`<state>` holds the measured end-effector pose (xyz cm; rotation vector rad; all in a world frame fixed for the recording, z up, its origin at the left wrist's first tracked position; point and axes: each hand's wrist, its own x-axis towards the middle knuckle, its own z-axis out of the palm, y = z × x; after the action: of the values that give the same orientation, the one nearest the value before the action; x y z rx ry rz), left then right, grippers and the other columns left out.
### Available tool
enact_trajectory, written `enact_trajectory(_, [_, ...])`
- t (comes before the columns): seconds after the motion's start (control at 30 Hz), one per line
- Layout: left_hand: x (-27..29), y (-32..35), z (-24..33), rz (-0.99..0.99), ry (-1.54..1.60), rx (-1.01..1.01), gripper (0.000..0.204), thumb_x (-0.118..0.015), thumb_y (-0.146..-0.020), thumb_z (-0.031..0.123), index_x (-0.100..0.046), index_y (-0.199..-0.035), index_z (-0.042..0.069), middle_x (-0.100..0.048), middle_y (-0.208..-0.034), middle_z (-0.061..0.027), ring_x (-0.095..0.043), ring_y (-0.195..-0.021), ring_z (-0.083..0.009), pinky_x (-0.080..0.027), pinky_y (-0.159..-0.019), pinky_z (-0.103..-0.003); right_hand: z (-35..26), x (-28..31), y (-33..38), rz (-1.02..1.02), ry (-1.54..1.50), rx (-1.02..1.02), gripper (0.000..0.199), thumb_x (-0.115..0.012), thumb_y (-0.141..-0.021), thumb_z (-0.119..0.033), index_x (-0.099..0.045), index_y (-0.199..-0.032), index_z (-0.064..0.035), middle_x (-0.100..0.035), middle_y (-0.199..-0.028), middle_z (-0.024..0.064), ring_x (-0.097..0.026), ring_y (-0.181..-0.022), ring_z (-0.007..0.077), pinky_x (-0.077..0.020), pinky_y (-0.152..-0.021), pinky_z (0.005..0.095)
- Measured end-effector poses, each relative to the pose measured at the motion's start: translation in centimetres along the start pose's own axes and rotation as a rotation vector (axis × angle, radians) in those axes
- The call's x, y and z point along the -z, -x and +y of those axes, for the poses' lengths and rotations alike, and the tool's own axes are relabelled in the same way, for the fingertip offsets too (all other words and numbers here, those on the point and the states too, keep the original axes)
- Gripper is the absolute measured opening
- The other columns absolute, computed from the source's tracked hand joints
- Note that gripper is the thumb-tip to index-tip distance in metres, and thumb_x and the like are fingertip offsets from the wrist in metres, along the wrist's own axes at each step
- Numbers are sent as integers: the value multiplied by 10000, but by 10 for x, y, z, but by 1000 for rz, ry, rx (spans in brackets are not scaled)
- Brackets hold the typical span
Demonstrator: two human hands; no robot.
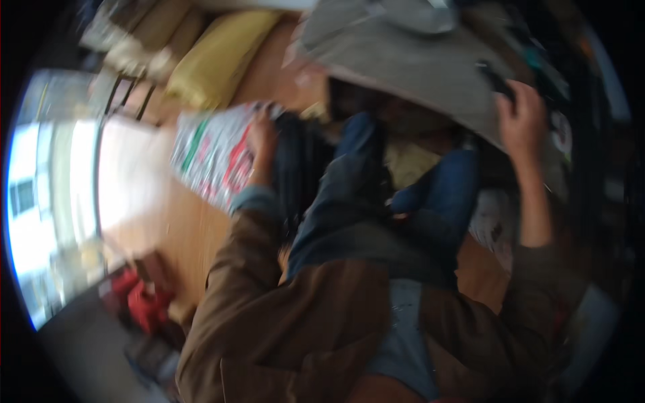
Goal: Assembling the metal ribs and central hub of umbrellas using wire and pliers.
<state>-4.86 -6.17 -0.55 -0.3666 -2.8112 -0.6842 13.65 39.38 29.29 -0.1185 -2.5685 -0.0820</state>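
The picture is blurred by motion. My left hand (261, 138) is closed on the top edge of a white sack with red and green print (211, 158), next to a dark bundle (299, 164). My right hand (521, 114) is raised and grips the edge of a large grey cloth (410, 64); a small dark thing (494, 77) shows by its fingers. Both brown jacket sleeves reach up from below. My legs in blue jeans (376, 195) are folded between the hands.
A yellow sack (222, 54) and beige sacks (144, 37) lie at the back left on the wooden floor (158, 215). A bright window (47, 201) fills the left rim. Red objects (144, 302) sit at the lower left. White printed material (494, 225) lies by my right knee.
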Motion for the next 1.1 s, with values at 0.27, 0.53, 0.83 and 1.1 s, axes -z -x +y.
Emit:
enact_trajectory(0.27, [-47,28,-45,-440,-189,537,917,-581,-801,635,-230,-1459,102,-419,-1346,-272,-452,-1209,-429,-404,-951,-550,18,14,9,118,-29,-60,224,-688,-743,-165,-625,-951,-108,-574,-987,46,-527,-982,259,-367,-881,406])
enact_trajectory(0.53, [-28,40,7,-582,-198,581,764,-627,-814,486,-300,-1444,205,-342,-1440,-192,-346,-1321,-380,-326,-983,-614,225,66,51,97,454,-525,139,-623,-827,-229,-650,-938,-152,-637,-958,65,-582,-938,308,-431,-798,458])
enact_trajectory(0.83, [-19,42,23,-537,-48,569,771,-647,-802,430,-322,-1431,125,-389,-1383,-246,-393,-1275,-399,-341,-1017,-518,308,64,66,-354,596,-1133,395,-668,-827,-281,-604,-1121,-24,-581,-1199,182,-533,-1138,352,-414,-940,493])
enact_trajectory(1.1, [-39,18,44,-495,11,463,737,-674,-783,398,-407,-1367,35,-505,-1273,-277,-428,-1235,-404,-339,-1034,-456,309,98,49,-276,371,-1056,311,-578,-891,-275,-591,-1056,-12,-633,-1070,225,-589,-1048,389,-471,-882,474])
